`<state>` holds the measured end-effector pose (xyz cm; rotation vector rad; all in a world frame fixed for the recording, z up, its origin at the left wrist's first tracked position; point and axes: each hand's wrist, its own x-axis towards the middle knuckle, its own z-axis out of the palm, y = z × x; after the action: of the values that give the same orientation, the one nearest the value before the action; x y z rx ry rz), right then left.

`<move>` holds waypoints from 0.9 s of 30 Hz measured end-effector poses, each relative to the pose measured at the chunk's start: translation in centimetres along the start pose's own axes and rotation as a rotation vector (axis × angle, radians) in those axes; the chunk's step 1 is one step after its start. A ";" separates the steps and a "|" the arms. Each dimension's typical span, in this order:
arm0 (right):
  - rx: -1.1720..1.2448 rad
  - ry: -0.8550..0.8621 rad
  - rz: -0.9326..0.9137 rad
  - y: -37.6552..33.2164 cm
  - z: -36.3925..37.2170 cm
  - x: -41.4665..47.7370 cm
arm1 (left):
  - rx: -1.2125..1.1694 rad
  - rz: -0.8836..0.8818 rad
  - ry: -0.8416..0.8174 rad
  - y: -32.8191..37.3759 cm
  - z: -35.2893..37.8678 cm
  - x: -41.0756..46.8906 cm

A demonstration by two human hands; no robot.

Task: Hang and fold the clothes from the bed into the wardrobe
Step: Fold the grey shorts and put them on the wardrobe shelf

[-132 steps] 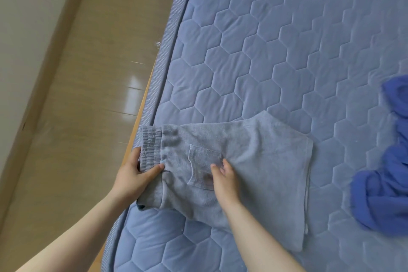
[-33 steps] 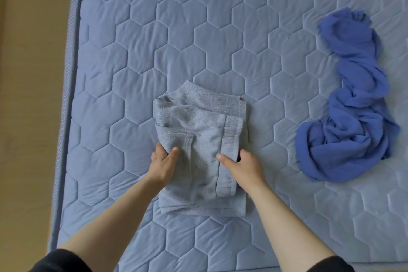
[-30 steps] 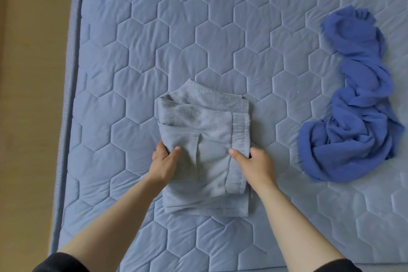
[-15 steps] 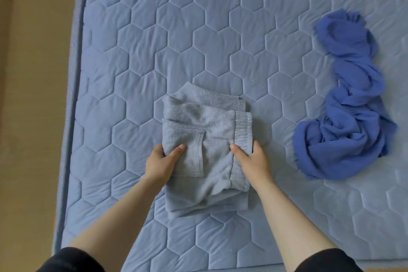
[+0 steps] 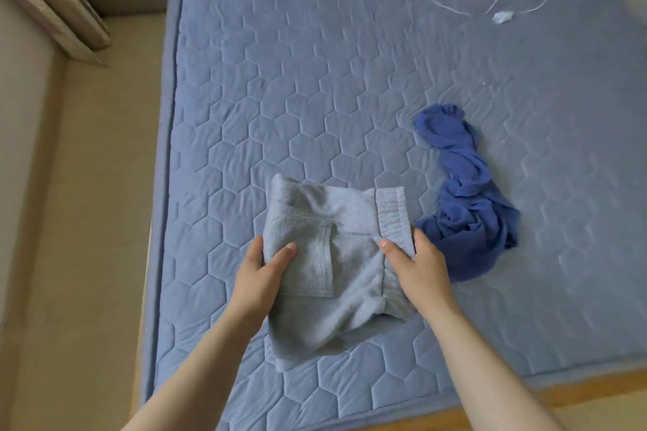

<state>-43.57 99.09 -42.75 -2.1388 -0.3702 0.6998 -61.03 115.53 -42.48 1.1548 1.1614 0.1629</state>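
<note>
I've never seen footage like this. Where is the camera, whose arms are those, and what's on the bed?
No machine here: a person wears one camera on the head, looking forward and down, so the two bare arms coming from below are their own. The left hand and the right hand each grip a side of the folded grey terry-cloth shorts, thumbs on top. Beneath is the blue-grey mattress quilted in hexagons. Beside the right hand lies a crumpled dark blue garment, not yet folded. Farther off a thin white cord lies looped on the mattress. The tan floor shows at the left.
</note>
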 end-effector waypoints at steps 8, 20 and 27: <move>0.109 0.205 -0.125 -9.9 -4.8 -9.3 | 0.012 0.193 -0.117 9.0 -3.1 -8.2; 0.263 0.594 -0.288 -20.3 -12.6 -25.1 | 0.040 0.542 -0.405 20.9 -3.7 -22.1; 0.338 0.696 -0.352 -19.7 -18.3 -31.6 | 0.062 0.664 -0.525 22.4 0.3 -29.8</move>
<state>-58.33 84.29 -6.88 -1.7886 -0.2151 -0.1856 -64.59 106.81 -6.35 1.4944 0.2989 0.3074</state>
